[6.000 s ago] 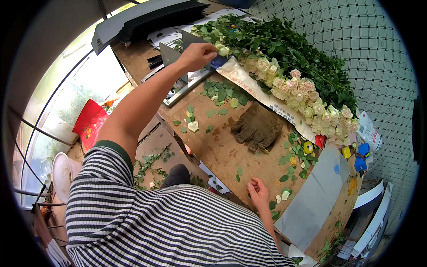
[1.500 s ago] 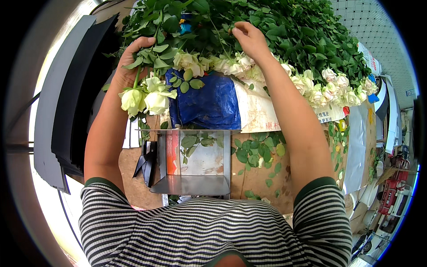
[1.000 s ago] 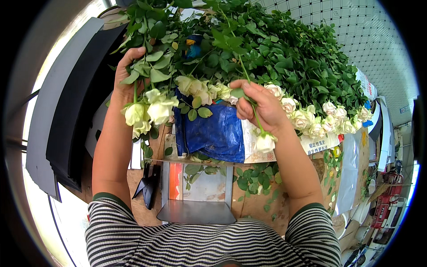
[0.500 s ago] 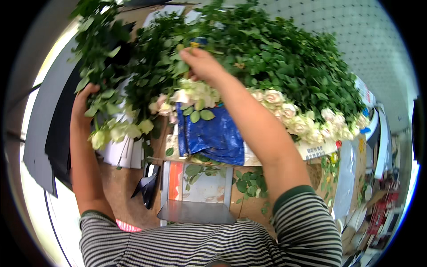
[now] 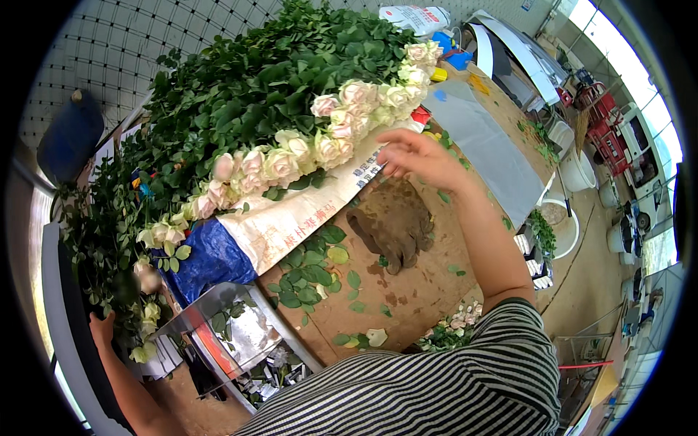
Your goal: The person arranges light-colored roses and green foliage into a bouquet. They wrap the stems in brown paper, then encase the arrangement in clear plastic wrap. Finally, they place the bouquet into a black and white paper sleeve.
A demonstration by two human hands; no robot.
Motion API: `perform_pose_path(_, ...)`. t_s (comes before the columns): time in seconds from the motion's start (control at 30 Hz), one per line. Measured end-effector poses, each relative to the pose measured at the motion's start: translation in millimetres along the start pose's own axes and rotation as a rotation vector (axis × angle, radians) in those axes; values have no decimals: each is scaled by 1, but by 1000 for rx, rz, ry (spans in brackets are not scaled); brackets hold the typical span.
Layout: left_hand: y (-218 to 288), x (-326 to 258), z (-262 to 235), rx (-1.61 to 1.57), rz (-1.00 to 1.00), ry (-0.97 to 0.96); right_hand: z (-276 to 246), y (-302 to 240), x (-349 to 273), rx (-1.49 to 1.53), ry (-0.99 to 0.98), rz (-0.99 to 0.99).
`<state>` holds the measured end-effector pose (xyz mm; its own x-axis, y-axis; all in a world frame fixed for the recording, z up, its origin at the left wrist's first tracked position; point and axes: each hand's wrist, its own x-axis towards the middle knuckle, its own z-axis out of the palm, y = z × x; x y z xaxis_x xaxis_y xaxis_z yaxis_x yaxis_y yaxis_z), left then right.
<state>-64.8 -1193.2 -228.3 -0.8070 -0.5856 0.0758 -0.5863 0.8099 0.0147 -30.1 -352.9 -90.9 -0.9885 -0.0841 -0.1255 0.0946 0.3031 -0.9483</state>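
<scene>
My left hand [image 5: 102, 328] is closed around the leafy stems of a few pale roses [image 5: 145, 352] at the far left; foliage partly hides its fingers. My right hand [image 5: 422, 158] hovers over the edge of a printed white sack [image 5: 291, 218], fingers loosely bent and apart, nothing seen in them. Just beyond it, a long row of cream-pink roses [image 5: 282, 166] lies on the sack, blooms toward me. Their stems and dense green leaves [image 5: 262, 80] spread away to the back. A blue plastic sheet [image 5: 218, 254] covers the sack's left end.
A dirty brown work glove [image 5: 396, 225] and loose leaves [image 5: 305, 276] lie on the brown tabletop [image 5: 327, 338]. A metal-framed stand [image 5: 280, 327] sits at the near left. Grey sheeting [image 5: 487, 145] covers the right side. White buckets [image 5: 578, 172] stand on the floor beyond.
The view has swung to the right. My right hand has left the leaves and flowers at the middle and moved right, to the sack's edge. My left hand stays at the left-hand roses.
</scene>
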Motion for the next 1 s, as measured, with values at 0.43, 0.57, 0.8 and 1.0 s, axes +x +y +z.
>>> perform_pose_path(0.43,585,-215,-197,-458,974,-334,-347,102,103,-50,484,-97)
perform_pose_path(0.57,728,-286,-193,-502,1072,-347,-410,153,149,59,503,56)
perform_pose_path(0.8,878,-286,-173,-637,682,-431,-469,170,253,-91,306,47)
perform_pose_path(1.0,938,-242,-137,-465,390,-388,-470,191,380,-164,78,54)
